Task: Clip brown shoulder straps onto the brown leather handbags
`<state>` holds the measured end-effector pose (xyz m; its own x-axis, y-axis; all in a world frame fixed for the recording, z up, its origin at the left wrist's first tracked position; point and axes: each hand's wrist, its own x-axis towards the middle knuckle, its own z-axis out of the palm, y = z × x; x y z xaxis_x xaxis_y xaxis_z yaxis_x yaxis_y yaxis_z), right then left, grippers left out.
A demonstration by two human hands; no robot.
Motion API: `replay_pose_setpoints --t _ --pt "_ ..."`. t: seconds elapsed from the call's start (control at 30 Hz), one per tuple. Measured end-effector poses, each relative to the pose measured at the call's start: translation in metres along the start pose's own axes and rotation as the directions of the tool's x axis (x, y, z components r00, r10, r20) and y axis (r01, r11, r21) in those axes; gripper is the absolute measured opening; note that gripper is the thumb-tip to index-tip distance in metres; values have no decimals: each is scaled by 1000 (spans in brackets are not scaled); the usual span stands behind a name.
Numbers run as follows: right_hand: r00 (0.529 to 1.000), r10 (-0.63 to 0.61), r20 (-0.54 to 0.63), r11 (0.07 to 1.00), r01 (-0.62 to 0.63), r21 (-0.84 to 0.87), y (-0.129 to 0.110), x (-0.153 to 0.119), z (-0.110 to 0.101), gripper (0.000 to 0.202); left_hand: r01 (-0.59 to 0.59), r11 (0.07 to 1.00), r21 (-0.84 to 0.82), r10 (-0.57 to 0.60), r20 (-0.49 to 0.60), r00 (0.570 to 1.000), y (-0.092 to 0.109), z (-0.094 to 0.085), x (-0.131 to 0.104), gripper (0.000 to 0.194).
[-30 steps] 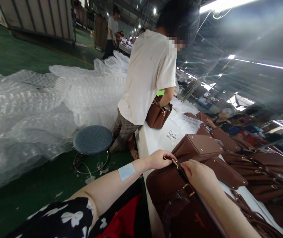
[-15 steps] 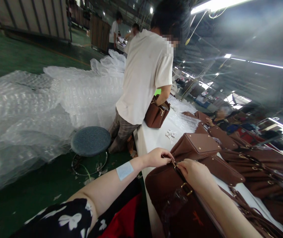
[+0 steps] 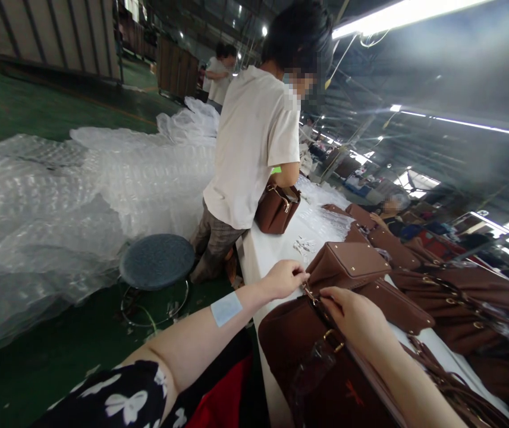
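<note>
The dark brown, gold-buckled handbag (image 3: 338,371) lies on the white table (image 3: 257,255), long axis roughly along its edge, gold clasp (image 3: 311,295) end pointing away. The left hand (image 3: 285,279) pinches the clasp; the right hand (image 3: 356,312) grips just beside.

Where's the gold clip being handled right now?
In the head view, the gold clip is right of and below centre, at the far end of the nearest brown bag, between the left hand and right hand.
</note>
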<state>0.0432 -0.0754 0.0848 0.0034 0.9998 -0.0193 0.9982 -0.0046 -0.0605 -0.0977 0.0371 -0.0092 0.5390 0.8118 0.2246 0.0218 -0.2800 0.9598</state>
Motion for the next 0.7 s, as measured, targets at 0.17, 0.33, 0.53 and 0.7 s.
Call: replay_pose_setpoints --t 0.17,0.33,0.53,0.7 --pt "978 151 146 780 -209 590 14 -6 -2 39 93 907 -410 -27 163 986 12 7 -5 19" --pt "976 184 114 602 -203 772 16 -8 4 54 106 875 -472 -21 181 983 16 18 -8 10" --pt "978 209 29 701 -170 692 13 -14 7 60 177 832 -525 -35 269 963 26 11 -14 29" --pt "997 65 33 856 -73 512 6 -25 -1 41 161 850 -501 10 322 947 38 5 -24 36"
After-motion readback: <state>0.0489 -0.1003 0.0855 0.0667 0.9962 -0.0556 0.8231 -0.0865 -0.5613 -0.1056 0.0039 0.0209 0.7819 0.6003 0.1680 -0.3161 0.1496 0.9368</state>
